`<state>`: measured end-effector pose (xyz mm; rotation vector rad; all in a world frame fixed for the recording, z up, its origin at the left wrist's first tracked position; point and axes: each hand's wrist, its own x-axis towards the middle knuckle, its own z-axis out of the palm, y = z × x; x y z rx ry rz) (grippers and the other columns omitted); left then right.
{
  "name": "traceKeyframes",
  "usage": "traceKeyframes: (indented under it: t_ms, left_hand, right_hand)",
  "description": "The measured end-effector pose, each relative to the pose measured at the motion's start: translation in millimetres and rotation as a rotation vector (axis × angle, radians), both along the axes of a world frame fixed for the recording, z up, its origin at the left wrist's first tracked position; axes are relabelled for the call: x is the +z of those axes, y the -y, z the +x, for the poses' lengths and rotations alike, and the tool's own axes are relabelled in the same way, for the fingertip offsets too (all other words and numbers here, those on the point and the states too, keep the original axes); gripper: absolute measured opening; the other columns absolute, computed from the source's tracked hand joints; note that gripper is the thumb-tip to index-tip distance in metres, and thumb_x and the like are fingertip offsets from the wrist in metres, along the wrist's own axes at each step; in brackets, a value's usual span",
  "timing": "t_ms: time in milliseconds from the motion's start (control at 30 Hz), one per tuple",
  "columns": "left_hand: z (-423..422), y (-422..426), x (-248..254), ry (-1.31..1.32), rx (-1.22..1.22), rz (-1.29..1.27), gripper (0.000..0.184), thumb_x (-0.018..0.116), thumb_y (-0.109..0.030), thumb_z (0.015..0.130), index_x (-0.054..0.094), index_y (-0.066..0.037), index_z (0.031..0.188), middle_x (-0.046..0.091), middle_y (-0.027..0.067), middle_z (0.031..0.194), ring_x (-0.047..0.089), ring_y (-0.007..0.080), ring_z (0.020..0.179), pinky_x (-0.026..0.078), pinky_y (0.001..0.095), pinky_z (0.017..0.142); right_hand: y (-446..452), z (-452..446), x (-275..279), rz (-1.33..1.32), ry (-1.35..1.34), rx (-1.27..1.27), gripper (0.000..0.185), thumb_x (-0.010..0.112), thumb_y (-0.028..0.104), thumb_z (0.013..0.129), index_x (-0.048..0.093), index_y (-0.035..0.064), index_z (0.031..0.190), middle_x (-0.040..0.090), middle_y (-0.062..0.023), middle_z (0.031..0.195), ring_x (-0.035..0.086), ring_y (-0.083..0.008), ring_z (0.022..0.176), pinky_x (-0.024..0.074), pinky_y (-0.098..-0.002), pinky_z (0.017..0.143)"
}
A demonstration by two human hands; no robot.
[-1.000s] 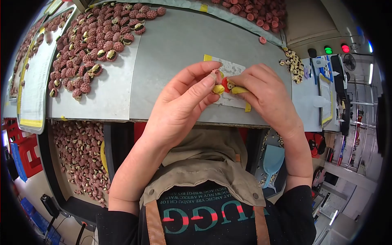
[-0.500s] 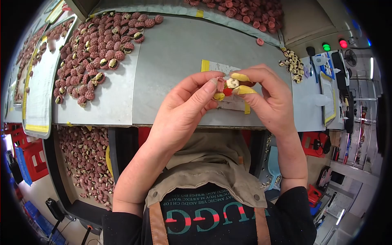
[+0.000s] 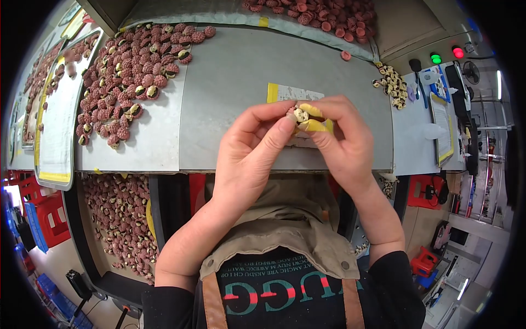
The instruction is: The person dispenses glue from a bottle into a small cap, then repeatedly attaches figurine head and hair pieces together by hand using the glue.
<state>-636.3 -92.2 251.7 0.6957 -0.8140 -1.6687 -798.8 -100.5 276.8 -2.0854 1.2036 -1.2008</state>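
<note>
In front of my chest my two hands meet over the bench. My left hand (image 3: 246, 145) pinches a small pink bumpy cup (image 3: 291, 111), mostly hidden by thumb and fingers. My right hand (image 3: 345, 134), with yellow wraps on thumb and forefinger, pinches a small cream piece with dark markings (image 3: 301, 115) against the cup. Whether the piece sits inside the cup or only touches it, I cannot tell. Below the hands lies a whitish worn sheet with yellow tape (image 3: 290, 93).
Pink bumpy pieces with cream and dark insides (image 3: 123, 82) are heaped at left; more fill a drawer (image 3: 120, 219) below. Pink cups (image 3: 329, 19) lie in a cloth-edged trough at the back, one loose cup (image 3: 346, 55) before it. Cream-and-dark pieces (image 3: 393, 85) lie at right.
The cream piece and the pink cup have come together as my right hand moved left toward my left hand. A red spot between the fingers is now out of sight.
</note>
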Motion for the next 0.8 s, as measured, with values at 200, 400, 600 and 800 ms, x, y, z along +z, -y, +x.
traceKeyframes:
  t_ms: [200,400,600,800]
  left_hand:
    - [8.3,6.5,2.9,-0.006,-0.189,0.107,0.041,0.061,-0.016,0.094,0.050,0.003,0.129,0.064,0.0074,0.104,0.059,0.0113,0.096,0.047,0.0254,0.085]
    - [7.2,-0.7,16.3,0.051,-0.231,0.033,0.066,0.066,-0.014,0.091,0.028,0.001,0.143,0.062,0.0091,0.101,0.060,0.0137,0.097,0.049,0.0278,0.086]
    - [-12.4,-12.8,0.8,0.296,-0.082,-0.216,0.075,0.071,-0.007,0.083,0.027,0.001,0.142,0.061,0.0120,0.098,0.064,0.0166,0.092,0.051,0.0279,0.083]
    - [-12.9,-11.1,1.8,0.373,-0.117,-0.191,0.062,0.068,-0.007,0.083,0.036,0.001,0.136,0.062,0.0101,0.090,0.064,0.0142,0.085,0.053,0.0273,0.077]
  right_hand:
    - [-10.5,-0.9,4.5,-0.126,-0.156,-0.061,0.033,0.075,0.012,0.074,0.064,0.0051,0.105,0.058,-0.0074,0.100,0.056,-0.0255,0.092,0.0481,-0.0336,0.079]
    - [-17.8,-8.5,3.7,0.106,-0.064,0.067,0.035,0.076,0.013,0.073,0.064,0.0069,0.105,0.056,-0.0073,0.106,0.055,-0.0248,0.100,0.0482,-0.0340,0.084]
    - [-25.0,-9.4,-13.0,0.178,0.108,0.008,0.029,0.074,0.004,0.073,0.063,0.0067,0.099,0.058,-0.0074,0.103,0.058,-0.0225,0.094,0.0495,-0.0317,0.082]
    - [-27.0,-9.8,-18.8,0.108,0.067,-0.036,0.027,0.073,0.001,0.073,0.063,0.0052,0.097,0.058,-0.0087,0.101,0.059,-0.0234,0.092,0.0503,-0.0313,0.077]
